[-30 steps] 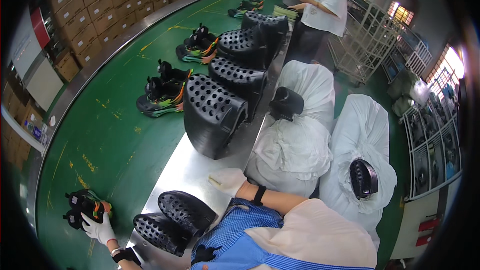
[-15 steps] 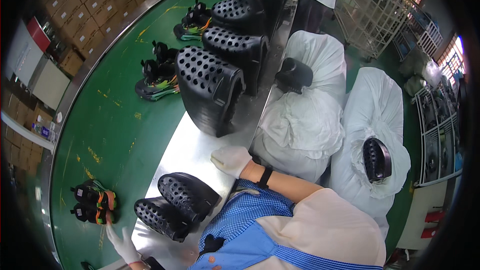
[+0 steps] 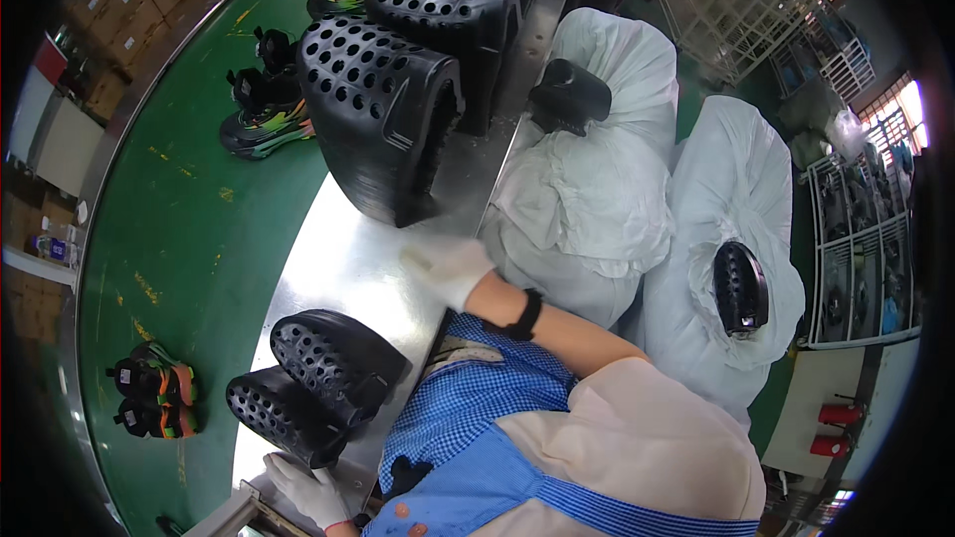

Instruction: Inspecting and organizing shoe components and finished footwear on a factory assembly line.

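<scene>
Gloves cover both hands in the head view. The left hand, at the near end of the steel bench, rests against the lower of two black perforated clogs lying together there; whether its fingers clasp the clog I cannot tell. The right hand hovers blurred over the bench's right edge, fingers loosely together, holding nothing, just beside a white sack. Large black perforated moulds stand along the bench's far end. On the green conveyor belt to the left lies a pair of colourful sneakers.
</scene>
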The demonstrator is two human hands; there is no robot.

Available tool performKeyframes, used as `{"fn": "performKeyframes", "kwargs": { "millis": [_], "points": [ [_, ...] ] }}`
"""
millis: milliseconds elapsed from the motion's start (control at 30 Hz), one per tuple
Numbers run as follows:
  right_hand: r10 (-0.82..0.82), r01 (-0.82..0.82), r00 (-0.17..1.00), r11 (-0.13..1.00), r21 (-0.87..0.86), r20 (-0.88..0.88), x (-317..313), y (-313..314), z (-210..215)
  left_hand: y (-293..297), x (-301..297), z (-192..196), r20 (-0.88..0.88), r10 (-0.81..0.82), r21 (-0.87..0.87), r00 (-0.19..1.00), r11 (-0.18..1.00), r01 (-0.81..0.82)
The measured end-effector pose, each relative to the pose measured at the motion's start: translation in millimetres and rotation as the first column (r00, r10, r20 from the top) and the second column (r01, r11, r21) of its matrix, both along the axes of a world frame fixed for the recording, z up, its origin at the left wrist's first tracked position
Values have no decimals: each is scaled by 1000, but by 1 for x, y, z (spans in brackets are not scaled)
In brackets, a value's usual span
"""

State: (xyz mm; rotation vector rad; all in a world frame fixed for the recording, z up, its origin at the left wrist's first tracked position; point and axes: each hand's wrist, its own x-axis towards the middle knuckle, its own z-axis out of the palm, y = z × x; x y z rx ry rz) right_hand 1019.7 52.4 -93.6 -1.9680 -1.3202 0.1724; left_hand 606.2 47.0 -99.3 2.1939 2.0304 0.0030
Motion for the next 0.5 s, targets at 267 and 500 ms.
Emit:
{"fn": "performKeyframes", "kwargs": {
  "millis": [267, 500],
  "points": [
    [-295, 281, 954, 943, -179, -58, 88, -76, 36, -2, 2, -10, -130, 42, 7, 991, 999, -42],
    [-554, 480, 830, 771, -420, -67, 118, -133, 52, 15, -11, -17, -89, -34, -44, 995, 999, 30]
  ]
}}
